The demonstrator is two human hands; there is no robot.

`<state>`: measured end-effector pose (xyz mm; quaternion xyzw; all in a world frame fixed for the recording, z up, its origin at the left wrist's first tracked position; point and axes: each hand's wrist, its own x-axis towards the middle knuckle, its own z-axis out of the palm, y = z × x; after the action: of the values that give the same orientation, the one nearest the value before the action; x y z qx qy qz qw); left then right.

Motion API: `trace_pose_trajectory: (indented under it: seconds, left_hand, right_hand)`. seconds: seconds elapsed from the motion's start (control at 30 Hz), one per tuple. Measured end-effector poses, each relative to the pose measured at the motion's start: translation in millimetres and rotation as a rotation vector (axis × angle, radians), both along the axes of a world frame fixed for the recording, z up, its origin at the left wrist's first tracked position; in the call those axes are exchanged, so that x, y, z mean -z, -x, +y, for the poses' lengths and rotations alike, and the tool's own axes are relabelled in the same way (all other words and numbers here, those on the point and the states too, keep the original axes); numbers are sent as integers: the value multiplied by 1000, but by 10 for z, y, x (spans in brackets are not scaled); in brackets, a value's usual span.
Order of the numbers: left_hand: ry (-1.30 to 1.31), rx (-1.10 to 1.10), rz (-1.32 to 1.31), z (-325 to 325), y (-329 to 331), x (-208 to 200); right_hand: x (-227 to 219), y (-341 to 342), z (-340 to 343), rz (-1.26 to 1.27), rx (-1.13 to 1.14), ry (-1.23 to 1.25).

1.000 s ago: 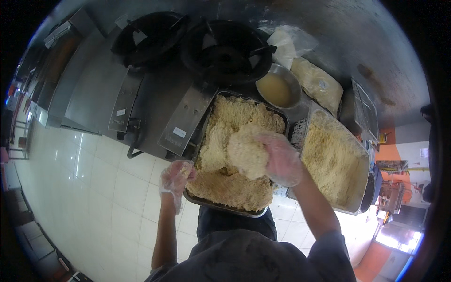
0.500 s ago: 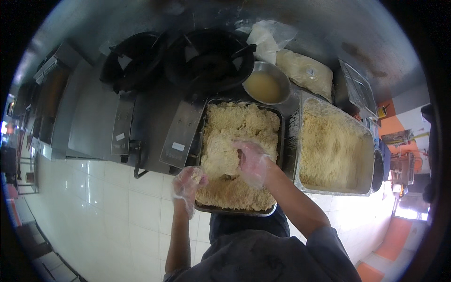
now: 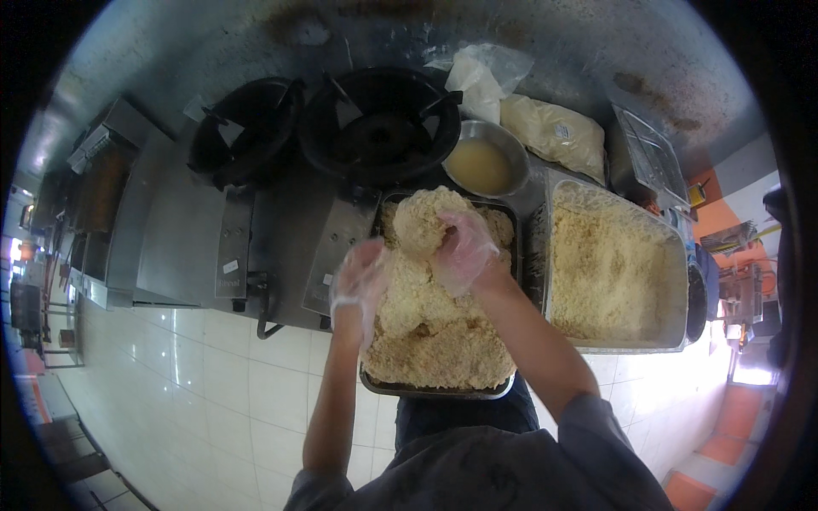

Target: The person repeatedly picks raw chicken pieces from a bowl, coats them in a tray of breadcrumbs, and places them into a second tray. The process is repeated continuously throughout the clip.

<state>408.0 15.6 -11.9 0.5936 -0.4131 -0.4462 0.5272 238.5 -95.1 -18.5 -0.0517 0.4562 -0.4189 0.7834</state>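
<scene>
While we are standing over a dark tray [image 3: 439, 394] heaped with crumb-coated food [image 3: 439, 353], we are listing one coated piece [image 3: 419, 217] as in hand, at the tray's far end. Our right hand [image 3: 467, 251], in a clear glove, is clamping its right edge; whether the piece is hanging free or resting on the heap, we are not managing to tell. Our left hand [image 3: 358, 281], likewise gloved, is hovering beside the tray's left edge, apart from the right; with its fingers blurring, we are not making out whether it is holding anything.

Step in hand, as we are judging it: settling the piece on the heap. Next move, as we are judging it, is calling for level support and a gentle loosening of the fingers, sparing the crust.

Condition: the piece is showing a pale cream coating, rough and lumpy, with a rounded outline; its inside is not showing. Nearer food is looking slightly browner.

Adjacent stock: a tub [image 3: 618, 347] of yellowish crumbs [image 3: 609, 272] is standing to the right; a bowl [image 3: 490, 131] of pale liquid [image 3: 479, 169] is sitting beyond the tray.
</scene>
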Motion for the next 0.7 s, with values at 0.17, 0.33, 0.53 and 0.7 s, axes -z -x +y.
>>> trace_pose_trajectory:
  seconds: [0.17,0.33,0.53,0.7]
  left_hand:
    - [-210,63,-107,-586,103,10]
    - [-371,181,-467,-754,207,8]
    - [-327,292,-691,-821,220,68]
    - [-268,389,-732,-930,148,160]
  right_hand:
    - [227,-98,102,-125,195,54]
    - [175,200,301,1473,-433,838]
    - [798,591,-68,622,-260,868]
    - [843,438,-253,379,-136,175]
